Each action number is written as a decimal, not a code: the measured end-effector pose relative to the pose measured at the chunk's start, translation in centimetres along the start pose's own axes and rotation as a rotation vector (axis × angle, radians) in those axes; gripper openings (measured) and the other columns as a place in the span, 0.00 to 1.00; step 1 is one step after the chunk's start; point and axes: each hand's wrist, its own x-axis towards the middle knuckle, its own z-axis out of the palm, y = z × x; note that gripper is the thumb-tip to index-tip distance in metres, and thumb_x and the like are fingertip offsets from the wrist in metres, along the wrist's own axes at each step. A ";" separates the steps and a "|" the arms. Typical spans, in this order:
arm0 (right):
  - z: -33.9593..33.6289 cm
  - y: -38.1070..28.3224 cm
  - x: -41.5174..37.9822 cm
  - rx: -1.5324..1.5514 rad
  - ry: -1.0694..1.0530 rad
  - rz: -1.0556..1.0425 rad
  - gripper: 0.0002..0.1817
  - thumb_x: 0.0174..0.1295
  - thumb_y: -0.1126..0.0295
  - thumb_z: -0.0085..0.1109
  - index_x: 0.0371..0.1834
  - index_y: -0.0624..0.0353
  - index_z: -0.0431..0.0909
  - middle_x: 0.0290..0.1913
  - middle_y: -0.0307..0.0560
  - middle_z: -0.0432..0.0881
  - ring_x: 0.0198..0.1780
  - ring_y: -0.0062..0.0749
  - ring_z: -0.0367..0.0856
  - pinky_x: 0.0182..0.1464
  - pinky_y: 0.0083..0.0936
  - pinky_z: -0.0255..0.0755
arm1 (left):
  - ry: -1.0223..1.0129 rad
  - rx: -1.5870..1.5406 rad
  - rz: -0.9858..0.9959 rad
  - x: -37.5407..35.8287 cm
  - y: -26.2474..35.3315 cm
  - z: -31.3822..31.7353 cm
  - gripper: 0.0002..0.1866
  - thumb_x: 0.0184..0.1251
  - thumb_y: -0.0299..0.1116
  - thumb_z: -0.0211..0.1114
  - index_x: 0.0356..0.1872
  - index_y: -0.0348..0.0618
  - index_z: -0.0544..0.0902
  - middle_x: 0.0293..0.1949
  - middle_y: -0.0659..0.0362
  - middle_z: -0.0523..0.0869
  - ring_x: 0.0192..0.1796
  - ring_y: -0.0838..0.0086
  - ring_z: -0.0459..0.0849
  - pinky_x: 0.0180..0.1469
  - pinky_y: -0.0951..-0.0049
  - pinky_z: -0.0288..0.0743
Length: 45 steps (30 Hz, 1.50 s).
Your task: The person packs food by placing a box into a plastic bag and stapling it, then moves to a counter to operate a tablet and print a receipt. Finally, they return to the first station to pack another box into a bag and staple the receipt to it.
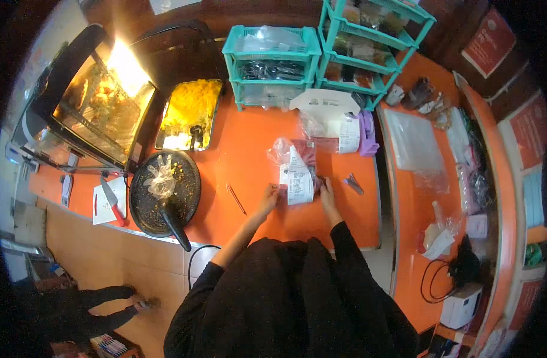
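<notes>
In front of me on the orange counter is a reddish package in clear plastic (307, 150) with a printed paper receipt (299, 186) on its front. The fingers of my left hand (270, 200) are closed on its lower left edge. My right hand (327, 196) grips the lower right edge. To the left of the package lies a thin pen (236, 198). A small dark stapler-like tool (353, 184) rests to the right. Behind stands another bagged package with a receipt (348, 133), next to a purple tape dispenser (369, 134).
A black pan (143, 206) holding a plastic glove stands at left, beside a red-handled knife (112, 200). Behind are a tray of yellow food (193, 107), a lit glass warmer (103, 101) and teal racks (273, 56). Another person (76, 310) stands lower left.
</notes>
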 end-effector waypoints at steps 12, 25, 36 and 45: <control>-7.4 4.0 -5.0 -0.108 0.160 -0.144 0.06 0.69 0.69 0.53 0.46 0.54 0.75 0.36 0.37 0.77 0.29 0.20 0.75 0.32 0.20 0.74 | 0.809 1.115 0.424 -7.6 5.7 -4.1 0.20 0.59 0.29 0.62 0.52 0.34 0.71 0.43 0.45 0.78 0.43 0.51 0.78 0.41 0.58 0.74; -8.9 3.9 -6.8 -0.387 0.149 -0.251 0.02 0.64 0.74 0.55 0.36 0.59 0.76 0.28 0.37 0.78 0.31 0.23 0.77 0.33 0.25 0.74 | 0.395 0.652 0.297 -6.1 -2.3 -3.6 0.10 0.60 0.27 0.62 0.41 0.37 0.73 0.25 0.47 0.77 0.29 0.52 0.80 0.30 0.61 0.72; -10.8 5.4 -11.3 -0.178 0.030 -0.205 0.06 0.66 0.71 0.55 0.35 0.62 0.74 0.29 0.43 0.78 0.31 0.29 0.78 0.38 0.26 0.73 | 0.113 0.263 0.237 6.2 8.8 1.8 0.21 0.70 0.47 0.59 0.52 0.38 0.76 0.47 0.54 0.78 0.44 0.68 0.78 0.43 0.65 0.72; -16.8 5.0 -16.8 -0.242 0.196 -0.006 0.08 0.67 0.68 0.55 0.39 0.63 0.75 0.33 0.44 0.78 0.36 0.29 0.78 0.40 0.28 0.73 | -0.137 -0.120 0.166 7.1 14.1 6.8 0.21 0.69 0.49 0.59 0.52 0.43 0.76 0.47 0.59 0.79 0.49 0.72 0.77 0.53 0.66 0.71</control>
